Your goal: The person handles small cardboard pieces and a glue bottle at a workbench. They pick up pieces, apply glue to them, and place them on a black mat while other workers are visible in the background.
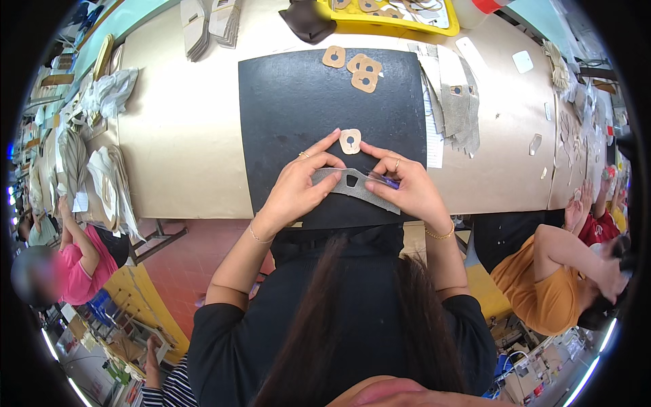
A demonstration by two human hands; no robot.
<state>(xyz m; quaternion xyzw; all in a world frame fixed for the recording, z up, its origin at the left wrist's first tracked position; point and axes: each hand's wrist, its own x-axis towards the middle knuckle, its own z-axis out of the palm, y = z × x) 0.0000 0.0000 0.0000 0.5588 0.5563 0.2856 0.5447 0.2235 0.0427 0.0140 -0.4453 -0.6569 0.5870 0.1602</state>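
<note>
Grey cut piece (352, 184) held flat over the black mat (285, 115), 1 small tan patch (350, 140) just above it.

Head view: the left hand (295, 190) pinches the strip's left end, the right hand (407, 190) its right end along with a blue pen (384, 180); both sets of fingers are closed narrow on it. The patch lies loose between the 2 forefingers, so a nudge could shift it off line, and the pen tip could mark the strip. The mat's near edge sits under the wrists, at the desk (183, 136) edge; a slip could drop the piece. Open room lies left; 3 spare patches (356, 68) and grey stacks (454, 102) crowd the far and right sides.
</note>
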